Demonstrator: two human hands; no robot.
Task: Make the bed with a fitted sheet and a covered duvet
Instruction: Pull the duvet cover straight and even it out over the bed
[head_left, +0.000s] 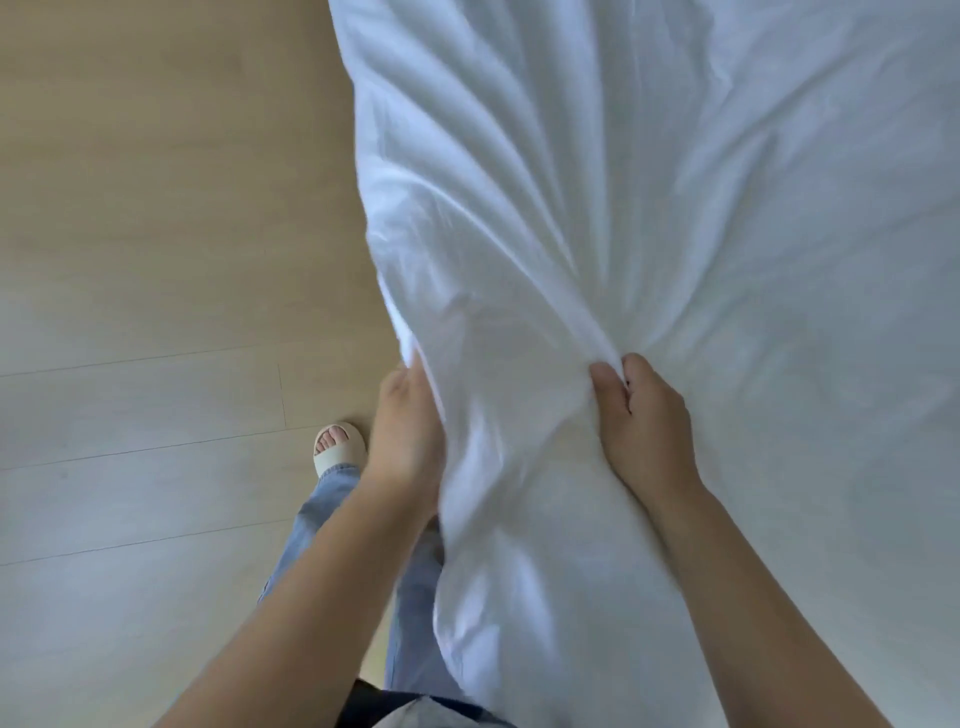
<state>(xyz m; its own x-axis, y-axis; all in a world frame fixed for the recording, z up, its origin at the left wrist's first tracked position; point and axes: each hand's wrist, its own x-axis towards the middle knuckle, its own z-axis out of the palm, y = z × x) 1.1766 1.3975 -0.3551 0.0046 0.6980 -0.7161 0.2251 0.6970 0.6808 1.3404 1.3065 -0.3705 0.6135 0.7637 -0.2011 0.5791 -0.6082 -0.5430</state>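
A: So, starting at the left, what lies there?
B: Pale wood floor (145, 260), with plank seams running across it. Near its right edge is one foot in a cream open-toed slipper (338, 448), with blue jeans (324, 519) below it.
A: And the hands?
B: The left hand (408, 431) comes next, just right of the slipper. It grips the left edge of a white cloth (649, 182). Its fingers go behind the fabric, so only the back of the hand shows plainly.
A: Where is the cloth itself?
B: It fills the middle and right of the view, from the top edge down past both forearms to the bottom. Its left edge hangs in front of the floor and covers part of the jeans. Whether it is the sheet or the duvet cover, I cannot tell.
A: Flat or creased?
B: Creased. Long folds fan upward from one gathered point.
A: What is at that point?
B: The right hand (644, 431). Its thumb and curled fingers pinch a bunch of the cloth, knuckles up. It lies on top of the fabric, apart from the left hand, with a drooping span of cloth between them.
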